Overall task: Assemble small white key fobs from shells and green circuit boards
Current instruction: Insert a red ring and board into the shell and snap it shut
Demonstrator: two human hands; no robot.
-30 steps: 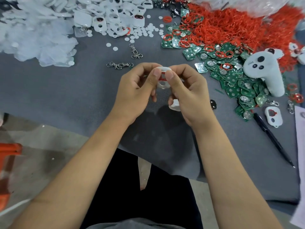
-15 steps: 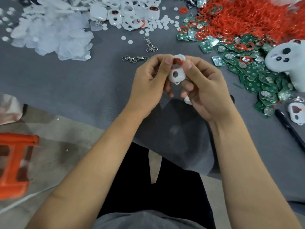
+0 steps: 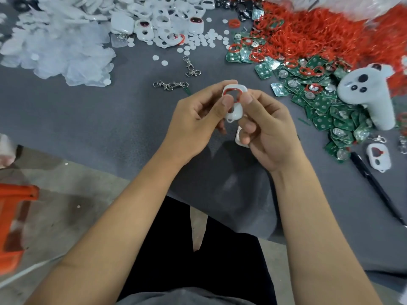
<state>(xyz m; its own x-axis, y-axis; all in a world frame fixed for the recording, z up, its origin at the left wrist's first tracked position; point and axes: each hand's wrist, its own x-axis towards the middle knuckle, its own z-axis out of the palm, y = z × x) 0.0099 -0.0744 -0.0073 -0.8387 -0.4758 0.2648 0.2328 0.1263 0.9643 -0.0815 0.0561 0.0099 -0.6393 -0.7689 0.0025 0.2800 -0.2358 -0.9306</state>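
Held up above the grey mat (image 3: pixel 110 133), a white shell (image 3: pixel 234 102) with a red ring (image 3: pixel 234 91) in its upper opening, pinched from both sides: left hand (image 3: pixel 196 122) by thumb and fingers on one edge, right hand (image 3: pixel 268 128) on the other, thumbs meeting over the ring, probably to press it into its seat. Tucked under the right hand's lower fingers, a second white piece (image 3: pixel 239 137) (likely the mating half, kept ready). Green boards (image 3: pixel 326 108) heaped near to the right, spare shells (image 3: pixel 167 25) farther off
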